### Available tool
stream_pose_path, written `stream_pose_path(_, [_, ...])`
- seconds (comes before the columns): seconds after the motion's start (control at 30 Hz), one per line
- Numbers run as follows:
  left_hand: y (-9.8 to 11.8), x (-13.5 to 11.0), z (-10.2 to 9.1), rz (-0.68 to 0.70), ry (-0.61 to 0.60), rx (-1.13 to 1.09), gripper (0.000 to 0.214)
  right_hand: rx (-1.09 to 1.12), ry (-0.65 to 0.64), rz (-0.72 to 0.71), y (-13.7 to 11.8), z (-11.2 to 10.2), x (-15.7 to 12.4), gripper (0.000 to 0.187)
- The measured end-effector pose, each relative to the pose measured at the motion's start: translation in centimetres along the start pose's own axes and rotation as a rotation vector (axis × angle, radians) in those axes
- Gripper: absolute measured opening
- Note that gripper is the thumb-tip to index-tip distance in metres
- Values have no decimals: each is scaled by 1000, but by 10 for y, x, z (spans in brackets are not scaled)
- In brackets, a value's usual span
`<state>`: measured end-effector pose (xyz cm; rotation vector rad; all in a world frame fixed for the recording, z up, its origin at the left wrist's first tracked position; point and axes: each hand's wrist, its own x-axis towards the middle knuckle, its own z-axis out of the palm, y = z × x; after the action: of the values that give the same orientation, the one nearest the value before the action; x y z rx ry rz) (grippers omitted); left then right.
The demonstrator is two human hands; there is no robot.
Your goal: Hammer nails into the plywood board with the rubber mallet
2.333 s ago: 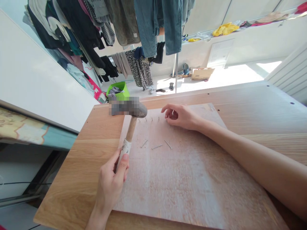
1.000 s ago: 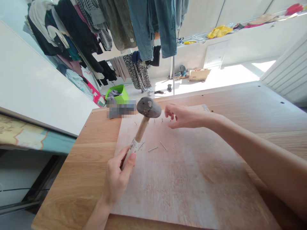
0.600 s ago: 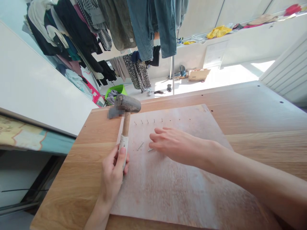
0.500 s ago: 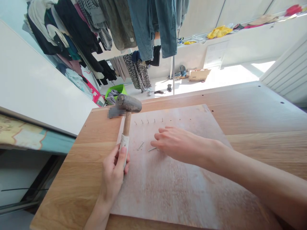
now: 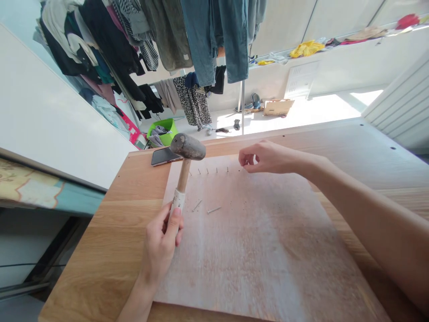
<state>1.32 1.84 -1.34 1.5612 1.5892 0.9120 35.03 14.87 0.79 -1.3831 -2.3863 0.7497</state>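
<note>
My left hand (image 5: 161, 241) is closed round the wooden handle of a hammer (image 5: 185, 162), whose grey head is held up over the near-left part of a pale board (image 5: 254, 250). My right hand (image 5: 266, 156) pinches a nail upright against the board's far edge, at the right end of a row of standing nails (image 5: 212, 171). Two loose nails (image 5: 205, 207) lie flat on the board between my hands.
The board lies on a wooden table (image 5: 110, 232). A phone (image 5: 165, 156) rests at the table's far left corner. Beyond hang clothes (image 5: 187, 40) on a rack; a green basket (image 5: 165, 129) stands on the floor. A white panel (image 5: 47, 116) lies to the left.
My right hand took one of the three loose nails from the board's middle and carried it to the far row. The hammer head stayed raised, shifting slightly right.
</note>
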Motion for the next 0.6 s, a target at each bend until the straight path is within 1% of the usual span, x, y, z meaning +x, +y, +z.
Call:
stream_pose_path(0.2, [1,1,1,2,5,-4,44,-108,38,-72,-9,16,4,12])
stream_pose_path(0.33, [0,1,1,6,-6,-3,44,-93,33,-96,-7,18,5,10])
stream_pose_path(0.4, [-1,1,0,7,-10,-1,45,-55,28,-87,-6,16,5,10])
stream_pose_path(0.47, [-1,0,0,4,-10,0,45,21,15,-64,-4,13,4,16])
stream_pose_path(0.6, [-2,0,0,7,-11,9,45,263,-30,0,3,10,3,25])
